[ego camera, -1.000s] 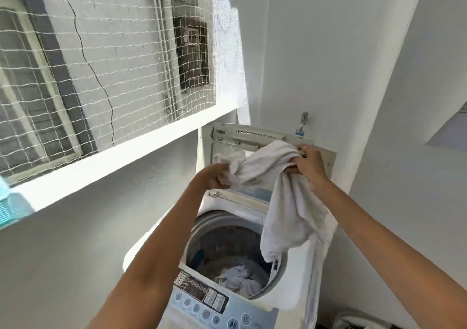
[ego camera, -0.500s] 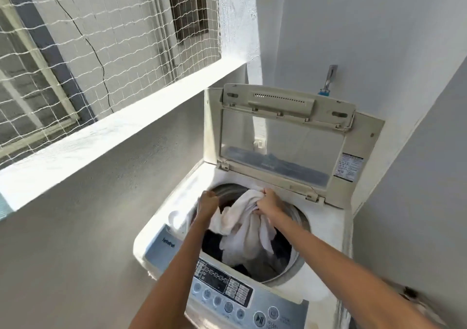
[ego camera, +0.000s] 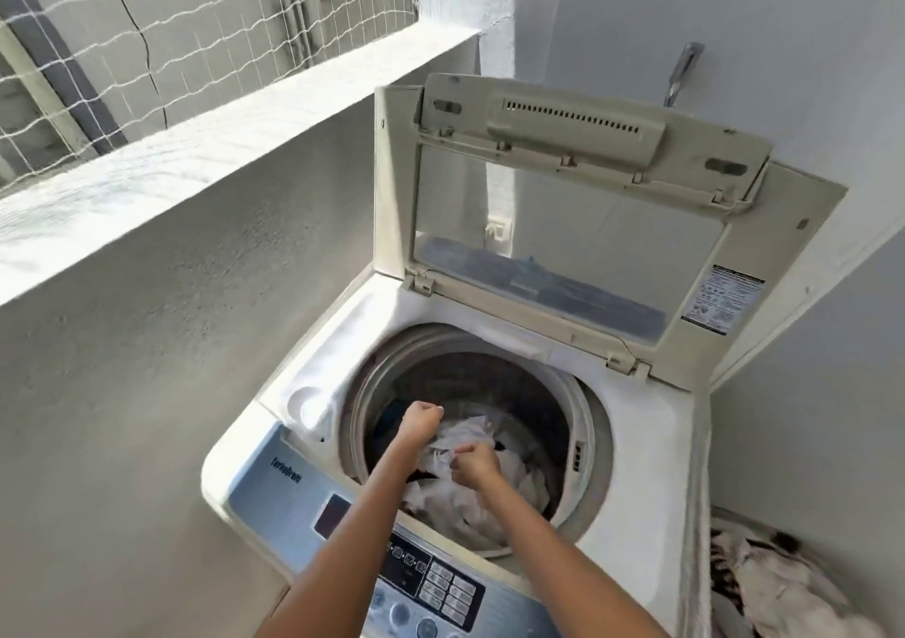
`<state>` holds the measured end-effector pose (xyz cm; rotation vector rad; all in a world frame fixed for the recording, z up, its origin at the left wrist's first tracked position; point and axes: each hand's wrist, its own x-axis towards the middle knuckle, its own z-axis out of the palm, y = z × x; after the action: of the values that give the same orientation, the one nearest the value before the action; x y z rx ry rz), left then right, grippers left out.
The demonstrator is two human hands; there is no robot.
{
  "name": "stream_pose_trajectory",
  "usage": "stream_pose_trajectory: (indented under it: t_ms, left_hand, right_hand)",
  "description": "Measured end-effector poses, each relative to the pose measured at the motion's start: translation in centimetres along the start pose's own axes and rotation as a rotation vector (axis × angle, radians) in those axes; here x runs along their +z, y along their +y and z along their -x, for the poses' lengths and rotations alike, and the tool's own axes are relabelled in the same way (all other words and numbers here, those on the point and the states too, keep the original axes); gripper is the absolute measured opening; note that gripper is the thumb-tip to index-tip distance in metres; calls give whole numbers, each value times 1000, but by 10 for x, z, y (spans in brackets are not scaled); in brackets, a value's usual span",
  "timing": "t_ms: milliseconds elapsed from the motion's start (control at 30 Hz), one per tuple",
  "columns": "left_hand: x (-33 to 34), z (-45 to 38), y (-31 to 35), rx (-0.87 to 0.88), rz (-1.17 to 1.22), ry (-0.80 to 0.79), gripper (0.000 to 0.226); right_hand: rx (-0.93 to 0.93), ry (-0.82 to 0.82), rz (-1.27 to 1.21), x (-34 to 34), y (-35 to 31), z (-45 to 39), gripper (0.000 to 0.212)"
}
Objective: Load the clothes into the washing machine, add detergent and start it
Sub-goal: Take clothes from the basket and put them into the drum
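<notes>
Clothes (ego camera: 470, 485), soft crumpled white cotton over something dark, lie deep in the washing machine (ego camera: 651, 505) drum, lid propped upright at its back edge so both arms can reach in. Left hand (ego camera: 420, 423) is fisted, its hold uncertain; right hand (ego camera: 476, 463) pinches a fold, apparently tucking it down (more laundry (ego camera: 778, 588) waits beside the right edge).

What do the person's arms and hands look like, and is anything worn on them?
Both forearms are bare as far as the picture shows: no sleeves reach into view. The left hand and the right hand wear no gloves, and no watch, bracelet or ring can be seen on them. The fingers are partly hidden and a little blurred, so small details such as nails cannot be told.
</notes>
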<state>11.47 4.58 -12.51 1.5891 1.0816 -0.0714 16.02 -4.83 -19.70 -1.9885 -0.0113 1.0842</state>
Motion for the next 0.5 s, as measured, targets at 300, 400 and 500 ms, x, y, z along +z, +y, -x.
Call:
stream_pose_trajectory:
  t_ms: [300, 400, 500]
  left_hand:
    - [60, 57, 92, 78, 51, -131, 28]
    - [112, 86, 135, 213, -48, -241, 17]
    - [176, 115, 166, 343, -104, -355, 14]
  right_hand:
    - [-219, 130, -267, -134, -52, 83, 14]
    - [-306, 247, -350, -199, -47, 113, 14]
    - [-356, 340, -422, -261, -24, 138, 7]
